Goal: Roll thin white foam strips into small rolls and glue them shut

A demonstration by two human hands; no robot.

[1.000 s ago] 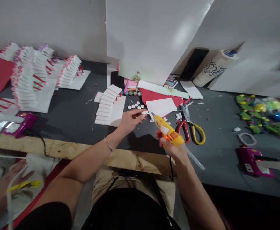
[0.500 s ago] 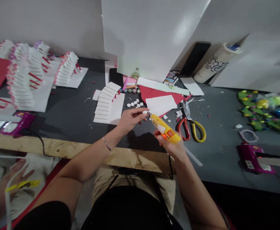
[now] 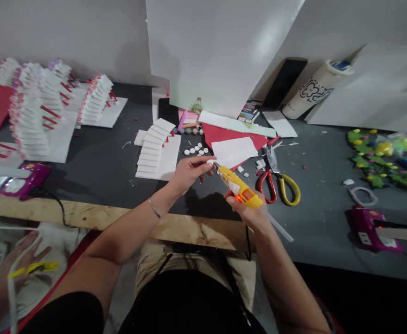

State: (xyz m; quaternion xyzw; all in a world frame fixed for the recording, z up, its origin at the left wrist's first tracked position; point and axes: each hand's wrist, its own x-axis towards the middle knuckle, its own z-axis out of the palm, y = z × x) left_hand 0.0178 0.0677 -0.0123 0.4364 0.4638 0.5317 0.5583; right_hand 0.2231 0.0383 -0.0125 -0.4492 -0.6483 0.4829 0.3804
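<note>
My left hand (image 3: pixel 190 172) pinches a small white disc (image 3: pixel 211 162) between thumb and fingers. Wrapped round a yellow glue gun (image 3: pixel 240 188) is my right hand (image 3: pixel 247 209), and the nozzle points at the disc, touching or nearly so. A clear glue stick (image 3: pixel 280 227) sticks out behind the gun. Several white discs (image 3: pixel 196 150) lie on the dark table just beyond my left hand. To their left stands a small white stepped staircase (image 3: pixel 151 153) on a white base. Scissors (image 3: pixel 276 178) with one red and one yellow handle lie right of the gun.
Finished-looking white staircases (image 3: pixel 33 111) with red posts fill the far left. Purple power sockets (image 3: pixel 373 232) sit at right and left. A white tumbler (image 3: pixel 313 90) and a phone (image 3: pixel 285 83) lean at the back. Another person's hand (image 3: pixel 26 253) rests below the table edge at lower left.
</note>
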